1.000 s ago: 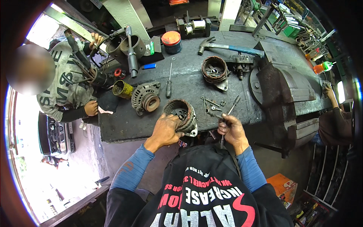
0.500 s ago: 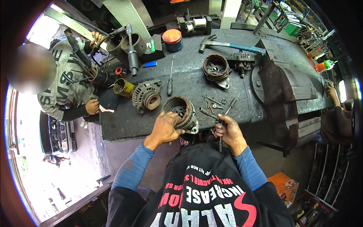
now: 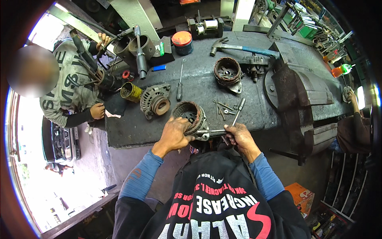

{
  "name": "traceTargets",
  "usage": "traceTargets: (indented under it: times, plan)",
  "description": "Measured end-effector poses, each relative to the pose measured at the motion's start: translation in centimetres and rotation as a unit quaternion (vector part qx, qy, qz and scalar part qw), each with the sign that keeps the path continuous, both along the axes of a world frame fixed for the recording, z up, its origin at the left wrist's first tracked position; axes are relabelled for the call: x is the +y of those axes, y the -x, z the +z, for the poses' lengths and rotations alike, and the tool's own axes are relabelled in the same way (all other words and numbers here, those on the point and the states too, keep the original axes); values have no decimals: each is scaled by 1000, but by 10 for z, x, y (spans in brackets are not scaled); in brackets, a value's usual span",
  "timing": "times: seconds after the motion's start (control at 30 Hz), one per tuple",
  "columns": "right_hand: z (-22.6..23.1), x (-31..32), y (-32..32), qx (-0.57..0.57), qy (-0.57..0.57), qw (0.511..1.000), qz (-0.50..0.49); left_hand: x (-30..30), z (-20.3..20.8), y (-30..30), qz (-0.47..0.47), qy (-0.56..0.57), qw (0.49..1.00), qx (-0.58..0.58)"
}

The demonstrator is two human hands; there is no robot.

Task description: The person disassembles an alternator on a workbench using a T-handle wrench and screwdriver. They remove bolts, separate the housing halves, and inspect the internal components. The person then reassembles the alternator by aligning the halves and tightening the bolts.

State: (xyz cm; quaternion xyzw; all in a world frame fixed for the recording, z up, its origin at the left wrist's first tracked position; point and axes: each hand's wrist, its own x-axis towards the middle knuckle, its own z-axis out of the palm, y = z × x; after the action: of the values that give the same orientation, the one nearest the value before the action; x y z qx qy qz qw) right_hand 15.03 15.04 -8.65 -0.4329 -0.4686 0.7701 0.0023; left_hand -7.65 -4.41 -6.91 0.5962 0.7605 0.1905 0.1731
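Note:
My left hand [image 3: 174, 135] is closed around the near-left side of an alternator housing [image 3: 202, 121] with copper windings inside its rim, at the bench's front edge. In my right hand [image 3: 242, 138] is a Y-shaped three-way socket wrench [image 3: 215, 131]. One arm of it points left, its end at the housing's lower lug; I cannot tell whether it sits on a bolt. A second arm slants up over the bench, and the third is partly hidden by my fingers. Loose bolts and nuts [image 3: 223, 106] lie just beyond. An alternator half with a pulley [image 3: 161, 104] stands to the left.
Farther back lie a screwdriver [image 3: 180, 91], a second wound housing [image 3: 227, 72], a hammer [image 3: 246, 49] and a red-lidded tub [image 3: 182, 44]. A large vise [image 3: 302, 89] fills the right. One person [image 3: 71, 87] stands at left by a yellow can [image 3: 129, 92]; another's hand [image 3: 351, 95] shows far right.
My right hand has turned the socket wrench and brought its left arm down to the housing's lower lug. My left hand keeps its hold on the housing.

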Motion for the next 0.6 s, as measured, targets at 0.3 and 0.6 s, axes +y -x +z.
traceTargets:
  times: [0.3,0.6]
  plan:
    - [21,2,3,-32,-84,993,75,-3,1,0,3,18,1000,-14]
    - [-8,17,3,3,-171,976,133,-1,2,2,8,10,1000,-21]
